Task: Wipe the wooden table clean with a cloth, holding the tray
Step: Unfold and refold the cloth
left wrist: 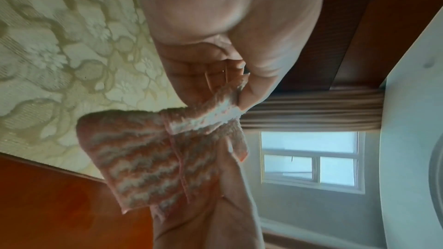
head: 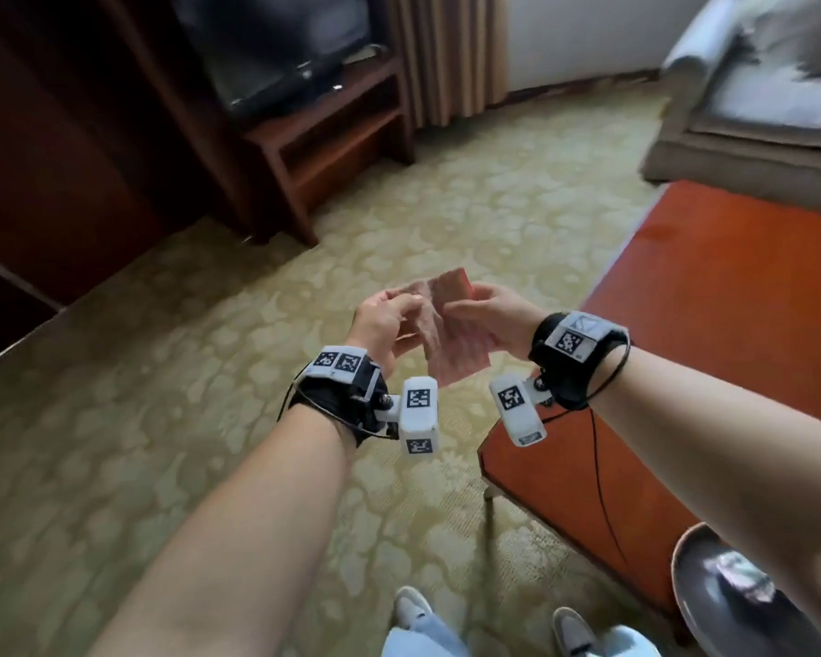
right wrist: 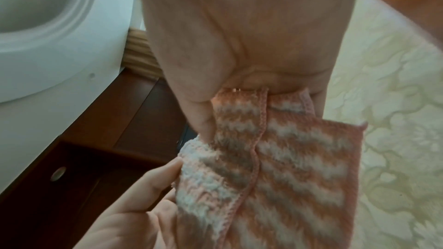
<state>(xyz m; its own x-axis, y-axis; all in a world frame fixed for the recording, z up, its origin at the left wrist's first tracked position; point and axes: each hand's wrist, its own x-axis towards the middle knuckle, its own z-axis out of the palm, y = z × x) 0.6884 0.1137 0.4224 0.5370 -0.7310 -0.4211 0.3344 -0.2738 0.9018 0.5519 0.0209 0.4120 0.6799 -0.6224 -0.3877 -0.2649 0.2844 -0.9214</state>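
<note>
Item 1: cloth (head: 439,334). Pink-and-white striped weave with a stitched pink hem, held up in the air between both hands, above the patterned carpet (head: 162,372). It hangs in loose folds, one corner pointing down below the hands. It touches neither table nor floor.

Item 2: left hand (head: 385,320). Fingers curled, thumb and fingertips pinching the cloth's left edge. In the left wrist view the thumb (left wrist: 254,90) presses a bunched fold of cloth against the fingers.

Item 3: right hand (head: 487,312). Closed on the cloth's right edge; in the right wrist view the thumb (right wrist: 201,116) and palm clamp the top of the cloth, which drapes down toward the left hand's fingers (right wrist: 158,179).

Item 4: wooden table (head: 712,324). Reddish-orange top, to the right of and beneath the right hand and forearm. Neither hand touches it.

Item 5: tray (head: 731,604). Dark, rounded, with something pale lying in it; near the table's closest edge, well behind the right hand, partly hidden by the right forearm.

Item 6: 2 wrist bands with black-and-white markers, 1 per wrist.

Item 7: surroundings. Dark wooden stand (head: 333,135) with a television (head: 276,45) beyond the left hand; grey sofa (head: 754,87) beyond the right; 2 shoes at the bottom edge.
</note>
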